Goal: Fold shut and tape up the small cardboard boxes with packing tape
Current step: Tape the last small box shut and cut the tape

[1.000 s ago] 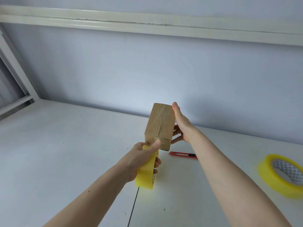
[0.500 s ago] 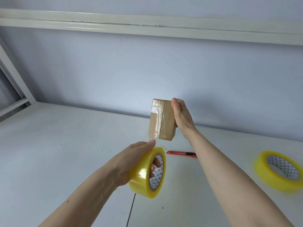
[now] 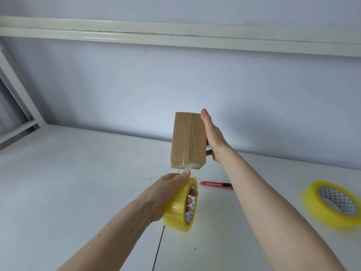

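Observation:
A small brown cardboard box (image 3: pixel 187 140) is held in the air above the white table, closed, with clear tape running down the face turned to me. My right hand (image 3: pixel 212 136) grips its right side, thumb along the edge and fingers behind. Just below the box, my left hand (image 3: pixel 168 194) holds a yellowish roll of clear packing tape (image 3: pixel 180 205), fingers through its core and thumb on top near the box's lower edge. A short strip of tape runs from the roll to the box's bottom end.
A red utility knife (image 3: pixel 216 185) lies on the white table (image 3: pixel 68 182) behind my arms. A second yellow tape roll (image 3: pixel 334 205) lies flat at the right. A seam between table panels runs toward me. The wall and a white rail stand behind.
The box has turned in my right hand, showing its taped face more squarely. My left hand drew the roll down away from the box, then lifted it back close under the box's lower edge.

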### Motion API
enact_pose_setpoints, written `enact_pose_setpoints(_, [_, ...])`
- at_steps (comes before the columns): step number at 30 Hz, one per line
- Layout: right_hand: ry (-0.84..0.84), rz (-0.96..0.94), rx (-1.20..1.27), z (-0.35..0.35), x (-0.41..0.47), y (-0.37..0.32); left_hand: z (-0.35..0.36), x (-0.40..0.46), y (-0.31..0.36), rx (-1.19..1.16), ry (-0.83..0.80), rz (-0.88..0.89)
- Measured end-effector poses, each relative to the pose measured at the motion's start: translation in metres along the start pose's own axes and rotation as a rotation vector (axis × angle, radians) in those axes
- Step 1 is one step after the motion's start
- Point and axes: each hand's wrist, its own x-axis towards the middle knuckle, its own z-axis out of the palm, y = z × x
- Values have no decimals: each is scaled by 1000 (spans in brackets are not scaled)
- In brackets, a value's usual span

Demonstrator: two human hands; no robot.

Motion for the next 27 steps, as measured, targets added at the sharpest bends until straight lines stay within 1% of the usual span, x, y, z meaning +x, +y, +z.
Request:
enact_pose_setpoints(4, [-18,73,-15,1,0,0,-2,4,0,-150,0,45])
enact_pose_setpoints(7, [-63,114,-71,5,0,0,-7,6,1,-304,-4,3])
enact_pose_setpoints(8, [-51,108,-83,6,1,2,-8,6,0,-332,-2,-6])
enact_pose_setpoints(9, [-23,73,-96,7,3,3,-8,6,-2,-345,0,-7])
enact_pose_setpoints(10, [10,-8,-111,7,2,4,-10,6,-3,-346,17,-9])
enact_pose_setpoints(12, [33,-241,-98,7,-4,7,-11,6,-6,-345,14,-17])
enact_pose_setpoints(13, [-6,-343,-98,4,-10,9,-13,6,-5,-353,-6,-30])
enact_pose_setpoints(14, [-83,-417,-129,2,-14,12,-14,4,-3,-364,-26,-50])
enact_pose_setpoints(16, [-283,-491,-276,-3,-17,20,-17,2,2,-385,-72,-72])
enact_pose_setpoints(17, [-353,-512,-364,-5,-17,23,-19,2,4,-383,-92,-78])
enact_pose_setpoints(18, [-378,-541,-446,-7,-14,26,-20,1,6,-375,-110,-80])
enact_pose_setpoints(19, [-368,-568,-493,-8,-10,29,-21,-1,8,-367,-124,-75])
enact_pose_setpoints(20, [-336,-590,-490,-7,-8,30,-22,-3,10,-368,-131,-65])
enact_pose_setpoints(22, [-240,-623,-399,-7,-5,34,-23,-8,14,-362,-128,-34])
enact_pose_setpoints(24, [-135,-610,-328,-8,-4,37,-25,-14,16,-300,-99,9])
enact_pose_setpoints(27, [-27,-560,-337,-7,-4,42,-23,-22,17,-210,-55,65])
